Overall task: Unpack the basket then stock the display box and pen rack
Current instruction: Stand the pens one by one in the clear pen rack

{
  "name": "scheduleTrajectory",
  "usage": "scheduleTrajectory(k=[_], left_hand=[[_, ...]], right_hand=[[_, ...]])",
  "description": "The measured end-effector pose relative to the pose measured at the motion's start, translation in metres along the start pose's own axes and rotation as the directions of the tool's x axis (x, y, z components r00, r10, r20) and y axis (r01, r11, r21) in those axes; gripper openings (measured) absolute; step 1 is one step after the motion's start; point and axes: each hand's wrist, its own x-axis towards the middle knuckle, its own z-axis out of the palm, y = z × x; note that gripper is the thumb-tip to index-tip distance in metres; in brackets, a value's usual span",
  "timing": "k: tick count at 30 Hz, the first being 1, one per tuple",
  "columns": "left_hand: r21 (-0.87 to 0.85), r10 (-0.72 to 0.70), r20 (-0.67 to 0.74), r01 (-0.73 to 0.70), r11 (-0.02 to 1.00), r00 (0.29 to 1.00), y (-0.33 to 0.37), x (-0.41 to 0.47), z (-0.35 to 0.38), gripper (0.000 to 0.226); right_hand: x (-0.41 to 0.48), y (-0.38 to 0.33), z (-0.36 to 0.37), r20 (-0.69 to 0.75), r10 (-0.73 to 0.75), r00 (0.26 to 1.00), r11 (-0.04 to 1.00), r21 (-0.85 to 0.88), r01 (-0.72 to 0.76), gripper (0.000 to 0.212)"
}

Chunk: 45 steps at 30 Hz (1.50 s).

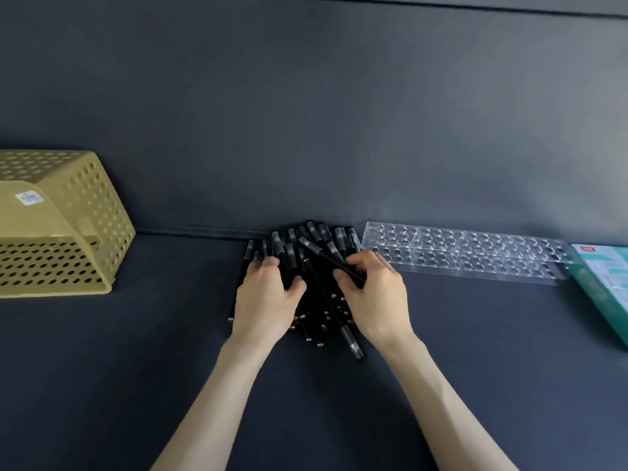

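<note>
While left hand rests spread on the pen pile, right hand pinches one pen, display box cut off

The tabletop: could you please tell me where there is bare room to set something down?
Bare table lies between the tipped basket and the pen pile, and in front of the pen rack, between the right hand and the teal box. The centre is crowded: the left hand also rests on the pile.
</note>
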Motion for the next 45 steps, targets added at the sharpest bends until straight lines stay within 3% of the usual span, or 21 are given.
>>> scheduleTrajectory(k=[4, 12, 16, 19, 22, 25, 28, 33, 40, 45], left_hand=[[-0.060, -0.019, 0.075, 0.023, 0.998, 0.997, -0.005, 0.008, -0.007, 0.037], [-0.179, -0.066, 0.252, 0.113, 0.977, 0.966, -0.015, 0.025, -0.013, 0.027], [-0.254, -0.027, 0.226, 0.086, 0.963, 0.974, -0.017, 0.020, -0.013, 0.030], [-0.391, 0.056, 0.162, 0.012, 0.920, 0.985, -0.011, 0.006, -0.018, 0.028], [-0.585, 0.125, 0.062, -0.065, 0.808, 0.990, 0.001, -0.010, -0.022, 0.022], [-0.750, 0.117, 0.101, -0.002, 0.661, 0.988, 0.018, -0.021, -0.015, 0.018], [-0.850, 0.100, 0.197, 0.119, 0.514, 0.975, 0.037, -0.026, -0.006, 0.018], [-0.907, 0.163, 0.212, 0.132, 0.399, 0.964, 0.066, -0.030, 0.012, 0.039], [-0.883, 0.229, 0.207, 0.081, 0.463, 0.951, 0.091, -0.051, 0.049, 0.028], [-0.882, 0.055, 0.091, 0.055, 0.468, 0.994, 0.092, -0.047, 0.060, 0.025]], right_hand=[[-0.001, -0.002, -0.001, -0.023, 0.023, 0.999, 1.000, 0.018, -0.022, 0.012], [-0.004, -0.004, -0.004, -0.048, -0.060, 0.997, 0.997, -0.047, 0.058, 0.020], [-0.006, -0.006, -0.005, -0.059, -0.103, 0.993, 0.991, -0.091, 0.097, 0.024], [-0.012, -0.009, -0.012, -0.076, -0.106, 0.991, 0.994, 0.013, 0.107, 0.019], [-0.021, -0.011, -0.023, 0.021, -0.085, 0.996, 0.948, 0.308, 0.074, 0.010], [-0.030, -0.011, -0.038, 0.142, -0.074, 0.987, 0.838, 0.546, -0.016, 0.012], [-0.036, -0.002, -0.054, 0.223, -0.107, 0.969, 0.794, 0.606, -0.051, 0.014], [-0.041, 0.024, -0.083, 0.293, -0.119, 0.949, 0.832, 0.550, -0.065, 0.010], [-0.040, 0.053, -0.110, 0.239, -0.136, 0.961, 0.892, 0.451, 0.014, 0.011], [-0.018, 0.067, -0.113, 0.132, -0.068, 0.989, 0.886, 0.463, -0.001, 0.014]])
